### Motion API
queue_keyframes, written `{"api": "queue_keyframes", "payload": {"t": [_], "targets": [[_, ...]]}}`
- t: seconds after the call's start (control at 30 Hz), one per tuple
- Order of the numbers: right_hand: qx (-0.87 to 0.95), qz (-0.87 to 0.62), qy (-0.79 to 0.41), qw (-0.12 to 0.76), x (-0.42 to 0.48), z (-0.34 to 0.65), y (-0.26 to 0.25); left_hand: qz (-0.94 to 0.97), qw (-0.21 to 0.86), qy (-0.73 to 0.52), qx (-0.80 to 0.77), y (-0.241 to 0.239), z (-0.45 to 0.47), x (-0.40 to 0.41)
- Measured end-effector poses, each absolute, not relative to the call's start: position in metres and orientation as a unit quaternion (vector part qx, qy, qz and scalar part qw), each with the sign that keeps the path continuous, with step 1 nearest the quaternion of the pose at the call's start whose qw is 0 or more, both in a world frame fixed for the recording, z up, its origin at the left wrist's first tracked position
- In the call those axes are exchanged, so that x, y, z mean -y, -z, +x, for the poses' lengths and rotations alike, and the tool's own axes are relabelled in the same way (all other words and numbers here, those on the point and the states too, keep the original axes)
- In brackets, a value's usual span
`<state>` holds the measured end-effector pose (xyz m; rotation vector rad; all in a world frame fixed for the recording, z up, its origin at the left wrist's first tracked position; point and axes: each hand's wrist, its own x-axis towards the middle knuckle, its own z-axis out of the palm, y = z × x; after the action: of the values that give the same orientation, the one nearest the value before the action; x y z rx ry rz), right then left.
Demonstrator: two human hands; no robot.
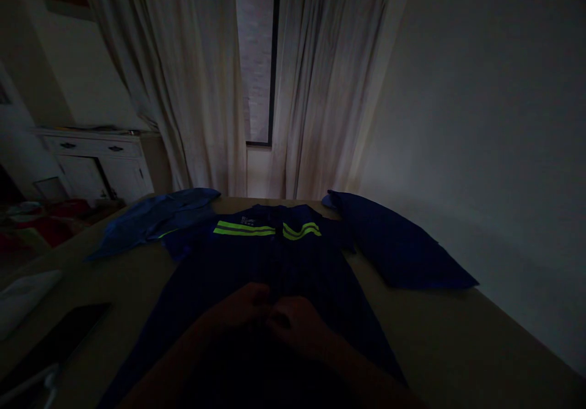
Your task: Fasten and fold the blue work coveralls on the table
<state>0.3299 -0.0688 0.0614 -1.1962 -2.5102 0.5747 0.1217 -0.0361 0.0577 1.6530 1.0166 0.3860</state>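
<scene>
A dark blue work shirt (238,262) lies spread out, front side up, with its collar at the far end. Bright yellow-green reflective bands cross its chest, and a small pale logo sits above the left-hand band. My left hand (247,304) and my right hand (295,323) meet over the middle of the shirt front, low in the view. Both have their fingers curled in and pinched together at the front opening. Deep shadow hides the exact bit of cloth or fastening between the fingertips.
The shirt rests on a tan table (439,329). Beyond its left sleeve lies a lighter blue garment (155,213); beyond the right, a folded dark blue cloth (394,238). A dark flat device (68,336), a white cable (34,384) and a white item (25,296) are at left.
</scene>
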Motion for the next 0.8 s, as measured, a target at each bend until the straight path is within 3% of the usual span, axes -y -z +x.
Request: {"api": "queue_keyframes", "payload": {"t": [0.37, 0.8], "targets": [[0.903, -0.372, -0.149, 0.156, 0.08, 0.33, -0.069, 0.689, 0.557, -0.173, -0.43, -0.054, 0.121, 0.036], [0.872, -0.412, -0.222, 0.143, 0.071, 0.329, -0.068, 0.696, 0.549, -0.169, -0.431, -0.051, 0.122, 0.035]]}}
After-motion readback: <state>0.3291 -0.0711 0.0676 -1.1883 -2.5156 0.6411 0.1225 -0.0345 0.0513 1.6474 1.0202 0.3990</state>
